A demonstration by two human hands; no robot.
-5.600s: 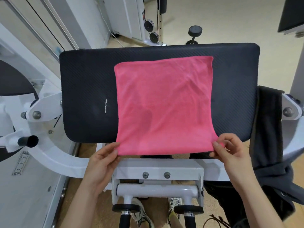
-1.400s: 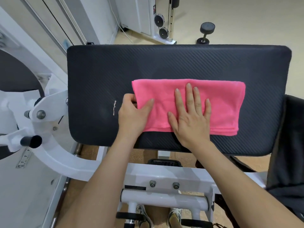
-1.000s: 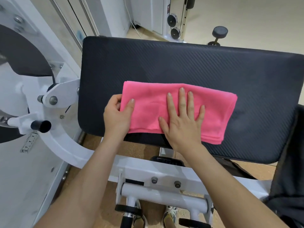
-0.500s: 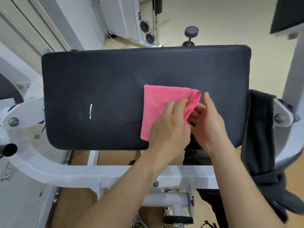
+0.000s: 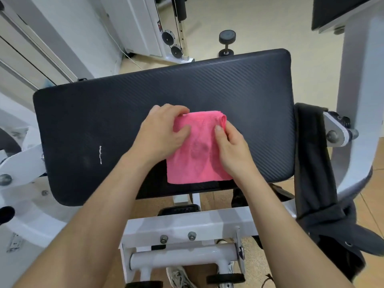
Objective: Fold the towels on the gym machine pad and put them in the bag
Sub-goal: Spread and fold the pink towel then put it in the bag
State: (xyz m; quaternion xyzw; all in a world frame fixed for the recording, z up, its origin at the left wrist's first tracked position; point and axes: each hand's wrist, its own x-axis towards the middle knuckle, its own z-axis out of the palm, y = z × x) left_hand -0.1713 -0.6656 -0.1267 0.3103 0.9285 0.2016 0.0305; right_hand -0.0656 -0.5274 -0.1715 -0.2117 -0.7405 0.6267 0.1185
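Observation:
A pink towel (image 5: 197, 152), folded into a small square, lies on the black gym machine pad (image 5: 104, 125) near its front edge. My left hand (image 5: 164, 134) grips the towel's upper left corner, with the thumb on top and the fingers curled over the far edge. My right hand (image 5: 230, 150) holds the right side, its thumb pressing on top near the upper right corner, where the layers curl up. A black bag (image 5: 324, 194) hangs at the right end of the pad, beside the white frame.
The white machine frame (image 5: 187, 223) runs below the pad, with a pivot arm (image 5: 22, 161) at the left and an upright (image 5: 357, 80) at the right. A small dumbbell (image 5: 227, 41) stands on the floor behind. My shoes (image 5: 178, 276) show beneath the frame.
The towel went from a long strip to a small square, its left half brought over to the right. My left hand has moved to the upper left corner; my right hand stays at the right edge.

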